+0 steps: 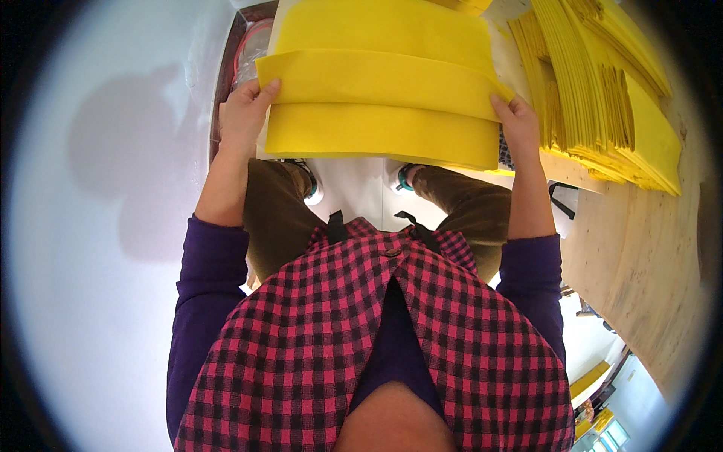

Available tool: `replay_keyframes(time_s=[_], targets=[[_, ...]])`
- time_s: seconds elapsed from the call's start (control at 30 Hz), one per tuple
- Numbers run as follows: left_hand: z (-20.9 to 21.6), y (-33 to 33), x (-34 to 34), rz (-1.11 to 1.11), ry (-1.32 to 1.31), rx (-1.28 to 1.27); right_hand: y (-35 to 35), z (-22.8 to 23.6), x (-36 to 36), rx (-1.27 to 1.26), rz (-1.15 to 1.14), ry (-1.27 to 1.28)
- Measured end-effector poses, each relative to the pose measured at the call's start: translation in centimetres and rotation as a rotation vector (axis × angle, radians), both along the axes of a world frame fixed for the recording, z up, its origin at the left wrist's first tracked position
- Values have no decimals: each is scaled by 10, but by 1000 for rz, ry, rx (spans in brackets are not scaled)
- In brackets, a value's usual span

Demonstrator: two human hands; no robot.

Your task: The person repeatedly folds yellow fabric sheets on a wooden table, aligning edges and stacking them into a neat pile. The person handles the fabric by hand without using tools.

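A wide sheet of yellow fabric (376, 79) stretches between my two hands in front of me, with a fold running across it. My left hand (250, 109) pinches its left end, thumb on top. At the opposite end my right hand (517, 122) grips the corner, thumb also on top. Under the held strip lies more yellow fabric (384, 135), whose near edge hangs over the front of the table. The fingers beneath the cloth are hidden on both sides.
To the right, a pile of folded yellow fabric pieces (587, 83) leans across a wooden tabletop (625, 248). A white wall (113, 301) stands close on my left. Beside my left hand is something in clear plastic with a red rim (252, 49). My feet are on the floor below.
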State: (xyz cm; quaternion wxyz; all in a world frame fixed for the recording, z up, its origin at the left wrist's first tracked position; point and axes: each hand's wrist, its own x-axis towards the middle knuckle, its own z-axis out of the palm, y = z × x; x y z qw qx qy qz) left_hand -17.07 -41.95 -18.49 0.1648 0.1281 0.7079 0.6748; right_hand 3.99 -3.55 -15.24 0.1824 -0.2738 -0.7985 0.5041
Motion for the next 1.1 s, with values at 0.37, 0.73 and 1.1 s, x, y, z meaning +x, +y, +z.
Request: replay_keyframes(time_s=[0.37, 0.73, 1.1], targets=[[-6, 8, 2, 148, 120, -230, 3, -9, -14, 306, -97, -33], [-12, 13, -6, 168, 250, -290, -5, -12, -7, 335, -200, -77], [-17, 14, -8, 200, 315, -409, -6, -22, -7, 314, -219, -55]])
